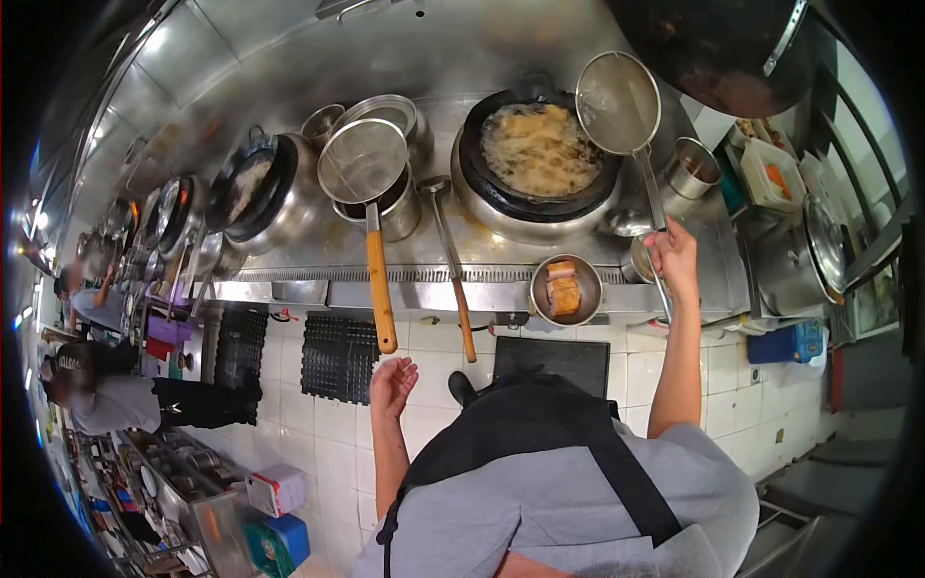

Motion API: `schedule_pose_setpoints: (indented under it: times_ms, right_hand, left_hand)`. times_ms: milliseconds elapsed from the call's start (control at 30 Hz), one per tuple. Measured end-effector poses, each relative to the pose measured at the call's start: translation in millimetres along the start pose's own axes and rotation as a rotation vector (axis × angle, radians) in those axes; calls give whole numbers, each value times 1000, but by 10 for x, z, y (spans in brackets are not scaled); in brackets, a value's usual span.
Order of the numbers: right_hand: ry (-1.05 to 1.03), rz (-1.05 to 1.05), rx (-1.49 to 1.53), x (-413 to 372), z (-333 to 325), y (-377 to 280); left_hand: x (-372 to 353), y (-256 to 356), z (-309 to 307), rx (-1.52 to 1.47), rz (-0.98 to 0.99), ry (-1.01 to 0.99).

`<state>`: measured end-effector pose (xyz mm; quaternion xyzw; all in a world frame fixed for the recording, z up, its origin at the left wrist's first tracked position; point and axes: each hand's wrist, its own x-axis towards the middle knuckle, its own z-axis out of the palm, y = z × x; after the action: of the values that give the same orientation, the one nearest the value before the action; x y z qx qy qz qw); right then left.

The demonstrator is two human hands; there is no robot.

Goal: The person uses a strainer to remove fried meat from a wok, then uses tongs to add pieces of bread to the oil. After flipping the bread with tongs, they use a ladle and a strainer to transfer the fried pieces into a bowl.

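My right hand (pixel 672 255) is closed around the long metal handle of a round mesh strainer (pixel 619 104). The strainer's mesh hangs over the right rim of a black wok (pixel 472 159), where golden food fries in bubbling oil (pixel 540 144). My left hand (pixel 393 387) holds nothing, its fingers loosely curled and apart, just below the end of a wooden handle. That handle belongs to a second mesh strainer (pixel 362 162) resting over a metal pot (pixel 395 217). To its right lies a ladle (pixel 447 250) with a wooden handle end. A steel bowl (pixel 566 318) holds browned pieces of food (pixel 564 291).
A large dark wok (pixel 718 48) hangs at upper right. Steel pots (pixel 692 169) and a container with orange food (pixel 771 175) stand at the right. Another wok (pixel 252 188) sits farther left. Two people (pixel 116 400) stand along the line at far left.
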<state>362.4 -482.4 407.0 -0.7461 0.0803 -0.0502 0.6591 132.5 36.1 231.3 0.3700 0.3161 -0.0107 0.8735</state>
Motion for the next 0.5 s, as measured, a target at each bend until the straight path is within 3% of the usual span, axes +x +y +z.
schedule_pose_setpoints:
  times_ms: [33, 167, 367, 500]
  right_hand:
    - [1, 0, -23, 11, -6, 19]
    - [-3, -69, -209, 452, -174, 256]
    - [-98, -61, -470, 1567, -220, 304]
    - [-383, 135, -363, 1882, -193, 263]
  left_hand:
    - [-15, -33, -45, -42, -31, 50]
    - [32, -110, -318, -189, -69, -66]
    - [88, 364, 182, -201, 41, -263]
    - [278, 606, 555, -198, 8, -272]
